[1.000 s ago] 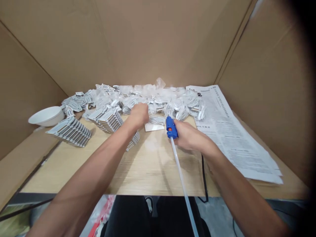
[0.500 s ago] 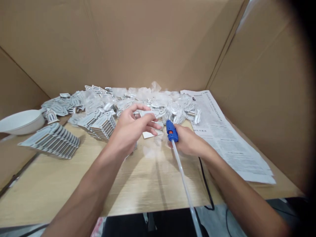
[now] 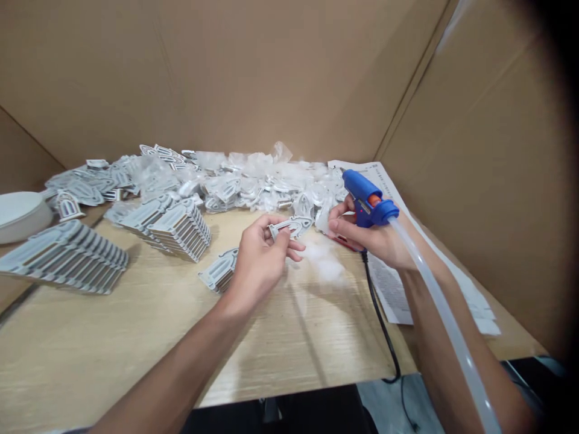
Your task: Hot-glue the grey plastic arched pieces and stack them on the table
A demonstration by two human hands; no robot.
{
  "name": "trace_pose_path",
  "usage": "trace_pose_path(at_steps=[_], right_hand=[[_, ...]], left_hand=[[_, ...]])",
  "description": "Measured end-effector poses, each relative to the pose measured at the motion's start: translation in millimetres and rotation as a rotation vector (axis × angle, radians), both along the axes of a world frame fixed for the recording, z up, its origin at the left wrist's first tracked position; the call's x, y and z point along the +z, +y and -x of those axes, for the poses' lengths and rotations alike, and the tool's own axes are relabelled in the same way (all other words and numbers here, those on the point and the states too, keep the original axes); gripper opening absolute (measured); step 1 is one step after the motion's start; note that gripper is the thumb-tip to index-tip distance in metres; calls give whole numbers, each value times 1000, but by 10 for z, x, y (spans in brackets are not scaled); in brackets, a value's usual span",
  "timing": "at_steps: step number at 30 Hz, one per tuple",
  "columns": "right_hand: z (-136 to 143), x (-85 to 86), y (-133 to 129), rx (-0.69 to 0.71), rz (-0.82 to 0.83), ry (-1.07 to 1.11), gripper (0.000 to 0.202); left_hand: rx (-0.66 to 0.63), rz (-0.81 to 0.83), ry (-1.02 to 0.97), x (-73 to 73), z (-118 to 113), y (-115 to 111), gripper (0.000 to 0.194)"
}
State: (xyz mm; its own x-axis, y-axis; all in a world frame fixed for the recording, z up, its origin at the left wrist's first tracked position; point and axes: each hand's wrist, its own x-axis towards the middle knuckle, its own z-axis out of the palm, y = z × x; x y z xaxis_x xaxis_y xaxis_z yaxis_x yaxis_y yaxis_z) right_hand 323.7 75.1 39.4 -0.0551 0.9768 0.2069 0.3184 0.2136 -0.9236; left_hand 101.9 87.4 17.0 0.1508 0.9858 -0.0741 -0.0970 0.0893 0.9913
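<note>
My left hand (image 3: pixel 265 256) pinches a small grey-and-white pointed-arch cutout (image 3: pixel 292 228) between thumb and fingers, above the table. In my right hand (image 3: pixel 368 238) is a blue hot glue gun (image 3: pixel 368 202), its nozzle pointing away to the upper left. A clear glue stick (image 3: pixel 434 301) runs out of its back toward me. At the right fingertips is a pale flat piece (image 3: pixel 324 218); whether they grip it I cannot tell. Beside my left wrist lies a short stack of cutouts (image 3: pixel 219 269), partly hidden by the hand.
Two larger cutout stacks (image 3: pixel 67 259) (image 3: pixel 176 232) stand on the left. Loose cutouts and clear plastic bags (image 3: pixel 253 181) are heaped along the cardboard wall (image 3: pixel 271 72). A white bowl (image 3: pixel 25 220) is far left, newspaper (image 3: pixel 393 301) right. The black cord (image 3: pixel 380 319) hangs over the front edge.
The glue gun has risen and moved right, now lying with its nozzle away from me. My left hand has moved right and lower with a cutout, uncovering the short stack.
</note>
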Motion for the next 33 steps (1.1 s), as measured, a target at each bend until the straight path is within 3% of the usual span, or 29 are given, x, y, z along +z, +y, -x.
trace_pose_path(at_steps=[4, 12, 18, 23, 27, 33], right_hand=[[101, -78, -2, 33, -60, 60, 49], [232, -204, -27, 10, -129, -138, 54], [244, -238, -11, -53, -95, -141, 64], [268, -235, -1, -33, -115, -102, 60], [262, -247, 14, 14, -115, 25, 60], [203, -295, 28, 101, -66, -5, 46]], left_hand=[[-58, -12, -31, -43, -9, 14, 15], [-220, -8, -41, -98, -17, -12, 40], [-221, -63, -37, -195, -66, -11, 32], [-201, -105, -62, -226, -50, -21, 27], [-206, -128, -64, -239, -24, -26, 8], [-196, -85, -90, -245, -49, -22, 16]])
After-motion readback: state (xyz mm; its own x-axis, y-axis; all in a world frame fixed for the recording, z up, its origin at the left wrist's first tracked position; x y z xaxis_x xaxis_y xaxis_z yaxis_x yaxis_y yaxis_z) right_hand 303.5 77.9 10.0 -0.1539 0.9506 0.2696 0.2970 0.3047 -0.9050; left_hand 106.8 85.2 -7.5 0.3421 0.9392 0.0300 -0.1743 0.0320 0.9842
